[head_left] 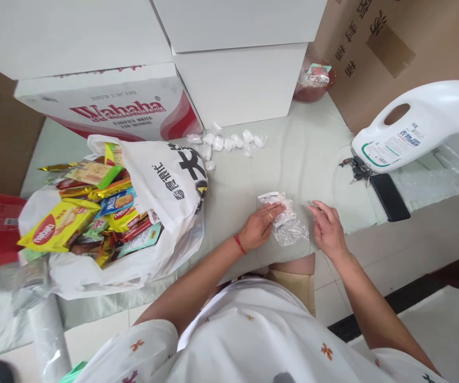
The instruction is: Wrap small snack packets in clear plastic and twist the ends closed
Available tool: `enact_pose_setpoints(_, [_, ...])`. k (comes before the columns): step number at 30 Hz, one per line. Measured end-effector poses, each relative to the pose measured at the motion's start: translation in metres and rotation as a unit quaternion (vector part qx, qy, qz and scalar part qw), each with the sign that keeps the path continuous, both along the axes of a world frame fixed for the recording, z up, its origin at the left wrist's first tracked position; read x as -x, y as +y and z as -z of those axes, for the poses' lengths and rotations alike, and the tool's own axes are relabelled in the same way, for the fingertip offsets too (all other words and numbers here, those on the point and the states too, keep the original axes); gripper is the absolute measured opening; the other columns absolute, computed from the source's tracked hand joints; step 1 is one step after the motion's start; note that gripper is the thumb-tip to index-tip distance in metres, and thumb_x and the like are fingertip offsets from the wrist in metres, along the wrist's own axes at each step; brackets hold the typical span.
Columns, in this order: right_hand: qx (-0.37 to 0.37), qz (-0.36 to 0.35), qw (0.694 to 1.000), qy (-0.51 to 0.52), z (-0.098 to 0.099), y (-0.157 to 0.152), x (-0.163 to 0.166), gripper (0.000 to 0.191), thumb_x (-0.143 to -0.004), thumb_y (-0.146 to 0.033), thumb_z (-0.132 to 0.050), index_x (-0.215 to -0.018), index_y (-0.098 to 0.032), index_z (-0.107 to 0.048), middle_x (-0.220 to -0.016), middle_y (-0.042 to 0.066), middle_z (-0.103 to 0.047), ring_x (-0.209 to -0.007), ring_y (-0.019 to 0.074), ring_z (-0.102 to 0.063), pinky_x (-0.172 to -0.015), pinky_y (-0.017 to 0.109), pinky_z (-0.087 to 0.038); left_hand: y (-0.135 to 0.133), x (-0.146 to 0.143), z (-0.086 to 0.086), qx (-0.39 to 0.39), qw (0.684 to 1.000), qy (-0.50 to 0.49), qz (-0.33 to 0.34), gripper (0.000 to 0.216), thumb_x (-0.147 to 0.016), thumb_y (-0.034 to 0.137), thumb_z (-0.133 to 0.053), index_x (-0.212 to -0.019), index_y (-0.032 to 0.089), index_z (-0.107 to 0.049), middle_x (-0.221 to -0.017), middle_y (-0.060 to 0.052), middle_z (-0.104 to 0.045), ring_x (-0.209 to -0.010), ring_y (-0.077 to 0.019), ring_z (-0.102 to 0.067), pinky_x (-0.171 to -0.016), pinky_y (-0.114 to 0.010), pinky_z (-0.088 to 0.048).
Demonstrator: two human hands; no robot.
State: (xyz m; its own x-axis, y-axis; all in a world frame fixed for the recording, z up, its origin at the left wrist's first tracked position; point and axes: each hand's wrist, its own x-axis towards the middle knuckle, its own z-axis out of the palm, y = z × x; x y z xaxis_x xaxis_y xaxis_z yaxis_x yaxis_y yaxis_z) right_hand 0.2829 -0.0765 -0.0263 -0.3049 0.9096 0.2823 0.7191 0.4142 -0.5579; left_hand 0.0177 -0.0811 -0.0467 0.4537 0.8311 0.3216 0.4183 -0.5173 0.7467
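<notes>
My left hand, with a ring and a red wrist string, lies over a small printed clear plastic packet and holds it against the covered table. Crumpled clear film spreads from the packet toward the table's front edge. Just right of it is my right hand, its fingers loosely bent and apart from the packet; nothing shows clearly in them. Farther back on the table, several small white clear-wrapped pieces sit in a cluster.
A white bag of wrapped snacks stands left. Behind are a Wahaha carton and white boxes. A red bowl is at back right. Right are a detergent bottle, keys and a phone.
</notes>
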Motion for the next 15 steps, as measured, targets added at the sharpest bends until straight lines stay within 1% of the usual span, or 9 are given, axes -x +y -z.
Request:
enact_pose_setpoints(2, [-0.004,-0.044,0.998,-0.051,0.001,-0.002,-0.013,0.045,-0.101,-0.021,-0.041,-0.139,-0.031,-0.063,-0.146,0.01,-0.055,-0.116,0.0297,-0.059,-0.097,0.052,-0.055,0.005,0.004,-0.003,0.032,0.999,-0.005,0.002,0.057,-0.096,0.008,-0.036,-0.15,0.023,-0.048,-0.148,-0.01,-0.06,-0.144,-0.0198,-0.05,-0.125,-0.049,-0.036])
enact_pose_setpoints(4, [-0.003,-0.089,0.992,-0.085,0.003,-0.004,-0.016,0.046,-0.102,-0.02,-0.041,-0.139,-0.035,-0.063,-0.146,0.007,-0.055,-0.108,0.0275,-0.06,-0.091,0.048,-0.056,0.009,0.003,-0.005,0.054,0.999,-0.008,-0.004,0.053,-0.097,0.009,-0.036,-0.145,0.022,-0.053,-0.145,-0.01,-0.062,-0.141,-0.0205,-0.054,-0.125,-0.049,-0.037])
enact_pose_setpoints(6, [-0.001,-0.134,0.985,-0.109,0.003,-0.004,-0.012,0.045,-0.103,-0.02,-0.041,-0.136,-0.038,-0.065,-0.145,0.003,-0.058,-0.102,0.0253,-0.062,-0.089,0.045,-0.056,0.01,0.0,-0.006,0.065,0.998,-0.013,-0.014,0.049,-0.097,0.009,-0.037,-0.139,0.02,-0.059,-0.144,-0.01,-0.064,-0.139,-0.0211,-0.056,-0.124,-0.049,-0.038])
enact_pose_setpoints(8, [0.006,-0.18,0.977,-0.114,0.001,-0.002,-0.004,0.04,-0.103,-0.021,-0.042,-0.126,-0.038,-0.071,-0.142,0.002,-0.061,-0.098,0.0233,-0.063,-0.087,0.042,-0.055,0.009,-0.002,-0.005,0.062,0.998,-0.016,-0.023,0.048,-0.097,0.009,-0.037,-0.137,0.019,-0.061,-0.143,-0.011,-0.064,-0.138,-0.0211,-0.057,-0.124,-0.049,-0.038])
enact_pose_setpoints(10, [0.019,-0.218,0.972,-0.082,-0.005,0.001,0.004,0.034,-0.104,-0.026,-0.044,-0.113,-0.035,-0.076,-0.133,0.003,-0.067,-0.093,0.0218,-0.063,-0.082,0.04,-0.055,0.008,-0.003,-0.002,0.052,0.998,-0.013,-0.028,0.048,-0.097,0.009,-0.035,-0.136,0.018,-0.061,-0.142,-0.011,-0.065,-0.138,-0.0204,-0.057,-0.123,-0.048,-0.039])
enact_pose_setpoints(12, [0.039,-0.24,0.97,-0.013,-0.013,0.006,0.01,0.031,-0.105,-0.032,-0.045,-0.106,-0.031,-0.076,-0.119,0.006,-0.073,-0.091,0.0215,-0.065,-0.08,0.038,-0.055,0.008,-0.002,0.0,0.039,0.999,-0.004,-0.025,0.05,-0.096,0.008,-0.034,-0.136,0.019,-0.061,-0.141,-0.011,-0.066,-0.138,-0.0194,-0.057,-0.123,-0.048,-0.039])
enact_pose_setpoints(13, [0.054,-0.238,0.969,0.024,-0.018,0.009,0.013,0.031,-0.105,-0.035,-0.045,-0.106,-0.03,-0.076,-0.112,0.007,-0.074,-0.092,0.0215,-0.066,-0.081,0.038,-0.055,0.008,-0.001,0.001,0.032,0.999,0.001,-0.021,0.051,-0.095,0.006,-0.034,-0.137,0.02,-0.06,-0.142,-0.011,-0.065,-0.138,-0.0191,-0.056,-0.123,-0.048,-0.039])
enact_pose_setpoints(15, [0.09,-0.205,0.971,0.084,-0.025,0.014,0.019,0.031,-0.104,-0.041,-0.046,-0.105,-0.028,-0.074,-0.103,0.007,-0.073,-0.092,0.0214,-0.067,-0.082,0.037,-0.055,0.009,0.001,0.002,0.015,1.0,0.011,-0.005,0.056,-0.091,0.003,-0.035,-0.139,0.021,-0.057,-0.143,-0.011,-0.064,-0.14,-0.0194,-0.055,-0.123,-0.048,-0.038])
